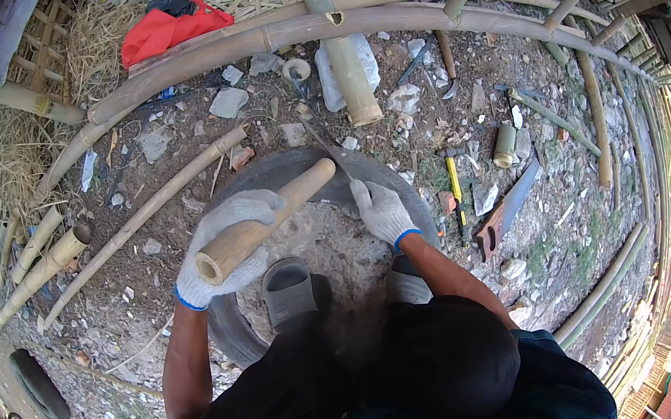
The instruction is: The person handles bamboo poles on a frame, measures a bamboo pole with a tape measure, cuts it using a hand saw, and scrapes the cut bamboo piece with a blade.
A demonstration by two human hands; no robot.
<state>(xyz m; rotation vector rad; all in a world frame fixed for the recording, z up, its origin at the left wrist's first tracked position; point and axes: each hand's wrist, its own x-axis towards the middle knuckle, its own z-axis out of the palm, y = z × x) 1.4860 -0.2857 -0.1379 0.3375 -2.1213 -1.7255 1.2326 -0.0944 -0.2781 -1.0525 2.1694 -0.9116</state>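
Observation:
A short bamboo tube (291, 202) lies slantwise in my left hand (226, 219), its hollow cut end toward me. The white glove's fingers wrap round it from both sides. My right hand (385, 212), also in a white glove with a blue cuff, is closed on a long knife. The knife's dark narrow blade (329, 146) points away and to the left, just past the tube's far end. Whether blade and bamboo touch, I cannot tell. Beneath both hands a black tire (234, 324) lies on the ground, around my sandals (289, 293).
A handsaw (513, 204) and a yellow-handled hammer (457, 196) lie at the right. Long bamboo poles (393, 17) cross the far side, with a split bamboo piece (350, 77) leaning there. A red bag (168, 31) sits far left. Stones and rubble cover the ground.

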